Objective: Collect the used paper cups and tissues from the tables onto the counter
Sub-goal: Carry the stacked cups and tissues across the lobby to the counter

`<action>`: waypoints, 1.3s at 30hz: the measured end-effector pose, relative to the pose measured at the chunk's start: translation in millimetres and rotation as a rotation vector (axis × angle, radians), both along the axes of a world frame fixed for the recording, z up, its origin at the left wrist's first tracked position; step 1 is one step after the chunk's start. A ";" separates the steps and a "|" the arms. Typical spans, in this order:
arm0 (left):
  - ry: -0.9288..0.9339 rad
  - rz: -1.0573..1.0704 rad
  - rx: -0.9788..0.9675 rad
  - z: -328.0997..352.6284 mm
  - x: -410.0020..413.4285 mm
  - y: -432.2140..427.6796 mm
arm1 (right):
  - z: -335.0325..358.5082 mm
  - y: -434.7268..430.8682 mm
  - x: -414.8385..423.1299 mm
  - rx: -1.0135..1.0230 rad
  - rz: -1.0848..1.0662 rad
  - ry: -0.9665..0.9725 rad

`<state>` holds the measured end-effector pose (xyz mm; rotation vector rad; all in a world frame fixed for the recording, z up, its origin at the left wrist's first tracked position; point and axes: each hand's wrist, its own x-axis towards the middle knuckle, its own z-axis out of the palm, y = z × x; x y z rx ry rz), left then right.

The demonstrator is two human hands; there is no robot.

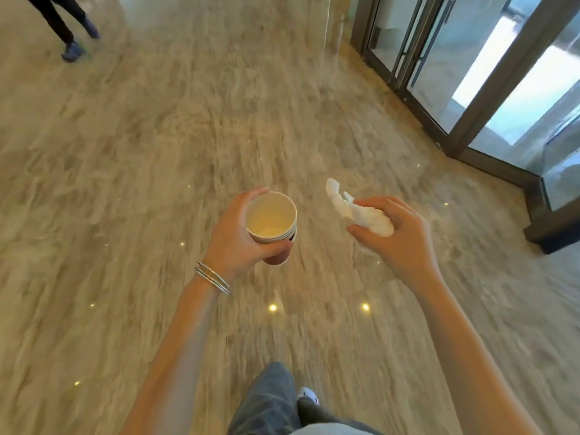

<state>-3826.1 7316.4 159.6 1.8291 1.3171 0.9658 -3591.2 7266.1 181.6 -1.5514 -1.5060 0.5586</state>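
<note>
Spill risk: judged real only if the stack of paper cups (pixel 271 216) tipped on the way; any dregs would have landed on the polished floor (pixel 157 152), slippery underfoot.
Slip risk: nested cups probably gripped by the outer wall alone, so a jolt or slackened grip could have let the stack slide down out of the fingers.
Tissue risk: long loose tail poking out ahead of the fingers, apt to tear off or drop if the pinch eased.
Top cup: mouth up, pale yellowish inside, with a lighter patch at the bottom; wet or dry could not be told.
Cups beneath: several rims showing just under the top rim; contents hidden.
Left hand (pixel 238 233): curled round the stack; bangles (pixel 213 277) at the wrist.
Right hand (pixel 398 237): pinching the crumpled white tissue (pixel 361 211), just right of the cups and apart from them.
Whereabouts: both loads carried in the air above the floor; no table or counter in view.
Beyond: glass doors (pixel 470 73) past the right hand; another person's legs (pixel 62 26) far ahead of the left hand.
</note>
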 end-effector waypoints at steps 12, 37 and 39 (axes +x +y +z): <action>0.005 -0.108 0.007 0.7 27.1 334.0 | -8.0 323.3 26.8 0.003 -0.080 0.007; -0.003 -0.065 -0.027 18.7 167.9 998.8 | 22.4 1002.2 166.5 -0.010 -0.043 -0.019; -0.009 -0.071 -0.026 21.3 176.9 1031.5 | 25.9 1039.2 173.0 -0.005 -0.035 -0.043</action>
